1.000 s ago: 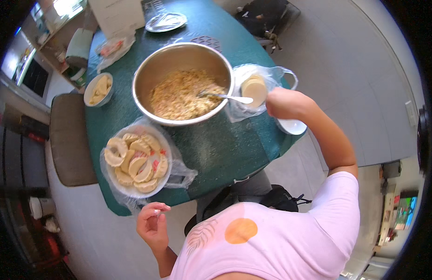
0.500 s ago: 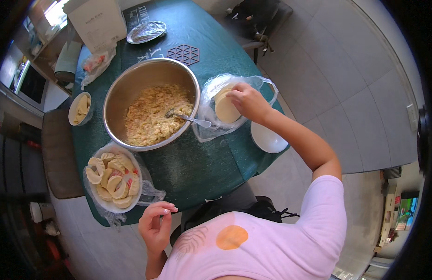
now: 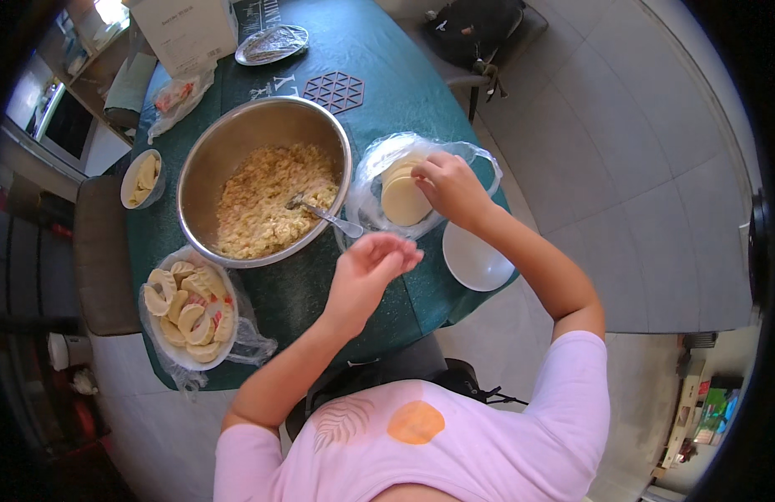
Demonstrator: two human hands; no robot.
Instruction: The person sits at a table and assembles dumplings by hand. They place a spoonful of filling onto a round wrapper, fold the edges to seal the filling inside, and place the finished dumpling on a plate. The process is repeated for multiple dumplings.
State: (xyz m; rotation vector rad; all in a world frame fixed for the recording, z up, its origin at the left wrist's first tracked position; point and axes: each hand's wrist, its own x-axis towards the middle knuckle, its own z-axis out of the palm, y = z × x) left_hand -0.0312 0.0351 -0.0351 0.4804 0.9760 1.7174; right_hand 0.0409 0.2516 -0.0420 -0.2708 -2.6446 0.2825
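Observation:
A stack of round, pale dumpling wrappers (image 3: 402, 201) lies in a clear plastic bag (image 3: 364, 188) on the right part of the table. My right hand (image 3: 451, 191) is at the stack's right edge, its thumb and fingers pinched on a wrapper. My left hand (image 3: 372, 272) hovers over the table just below the bag, empty, with its fingers loosely stretched and a little blurred. Left of it stands a large steel bowl (image 3: 195, 159) of minced filling (image 3: 270, 201), with a spoon (image 3: 341, 224) resting in it, its handle over the rim.
At lower left, a white plate (image 3: 186, 356) on plastic wrap holds several folded dumplings (image 3: 191, 316). A small bowl (image 3: 157, 194) with pale pieces stands at far left. An empty white bowl (image 3: 475, 258) sits by the right edge. Farther back are a hexagonal trivet (image 3: 335, 90), a wrapped dish (image 3: 272, 44) and a box (image 3: 182, 33).
My left hand has moved up and right from the table's near edge toward the wrapper bag. My right hand stays at the stack, shifted only slightly.

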